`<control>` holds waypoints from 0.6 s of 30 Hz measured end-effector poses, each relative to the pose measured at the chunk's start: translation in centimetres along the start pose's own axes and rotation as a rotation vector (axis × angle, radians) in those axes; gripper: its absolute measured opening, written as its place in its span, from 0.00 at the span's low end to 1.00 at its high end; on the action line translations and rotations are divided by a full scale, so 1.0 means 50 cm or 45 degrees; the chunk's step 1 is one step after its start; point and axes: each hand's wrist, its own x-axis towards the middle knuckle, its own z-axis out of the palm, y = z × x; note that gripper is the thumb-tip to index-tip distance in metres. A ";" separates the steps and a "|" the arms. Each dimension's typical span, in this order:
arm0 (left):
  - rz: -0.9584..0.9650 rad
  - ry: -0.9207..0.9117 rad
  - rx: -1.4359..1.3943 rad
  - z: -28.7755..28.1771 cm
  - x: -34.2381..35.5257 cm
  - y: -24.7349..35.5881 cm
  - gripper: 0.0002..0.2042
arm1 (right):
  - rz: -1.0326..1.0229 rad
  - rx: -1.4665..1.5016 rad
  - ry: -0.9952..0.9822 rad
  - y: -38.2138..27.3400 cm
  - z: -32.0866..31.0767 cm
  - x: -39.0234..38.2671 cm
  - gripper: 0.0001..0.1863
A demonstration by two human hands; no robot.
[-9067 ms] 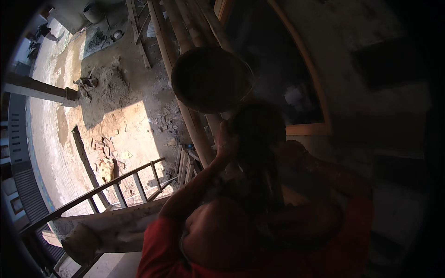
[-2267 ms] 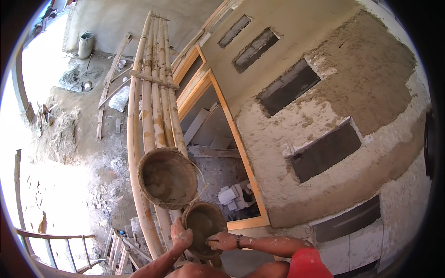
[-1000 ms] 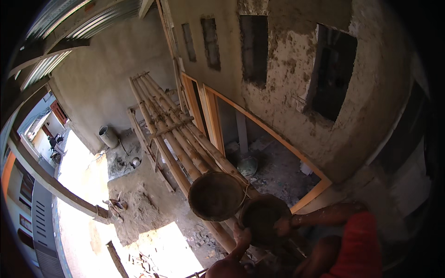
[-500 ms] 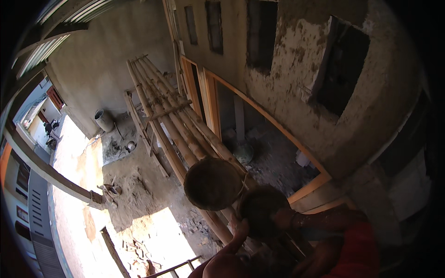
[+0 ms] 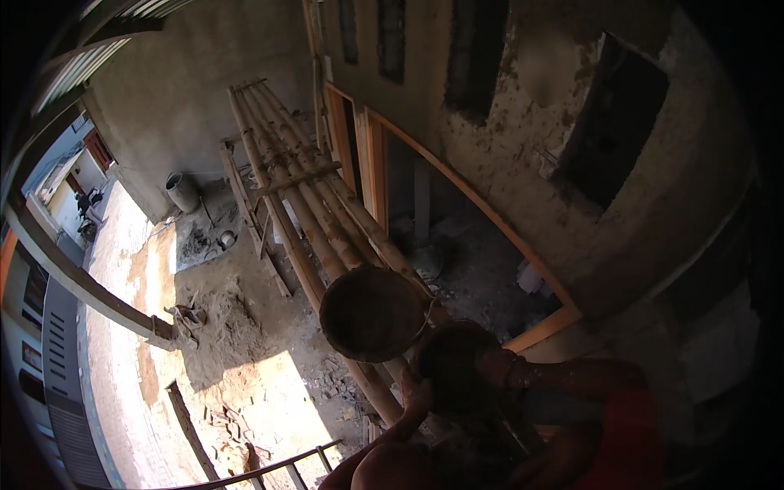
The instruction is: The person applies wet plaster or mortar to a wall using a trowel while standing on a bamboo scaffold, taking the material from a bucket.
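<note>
My left hand (image 5: 416, 394) is closed on the near left rim of a dark round basin (image 5: 447, 347) low in the view. Over the right side of the same basin is my right hand (image 5: 495, 369), in deep shadow; its fingers are too dim to make out. What lies inside this basin is too dark to name. Just beyond it, to the left, a second round basin (image 5: 371, 314) with a rough, mud-coloured inside rests on a platform of bamboo poles (image 5: 314, 233). A thin cord loop (image 5: 428, 312) shows at that basin's right edge.
To the right rises a partly plastered wall (image 5: 539, 98) with dark window openings and an orange door frame (image 5: 474, 192). Far below on the left are a sand heap (image 5: 233, 327), a grey drum (image 5: 181, 193) and broken bricks (image 5: 233, 429). A ladder-like frame (image 5: 286, 469) stands at the lower edge.
The view has shifted slightly. My left hand stays at the near basin's rim, and my right hand stays over its right side. The farther basin remains on the poles.
</note>
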 end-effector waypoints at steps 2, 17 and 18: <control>0.026 0.050 0.025 0.001 0.010 -0.037 0.29 | -0.236 0.138 -0.137 0.005 -0.001 0.004 0.22; 0.122 0.048 -0.027 0.003 0.006 -0.051 0.27 | -0.305 0.465 0.093 0.016 -0.127 -0.090 0.15; 0.095 0.050 -0.030 0.006 0.006 -0.045 0.27 | -0.121 0.450 0.055 0.013 -0.133 -0.093 0.16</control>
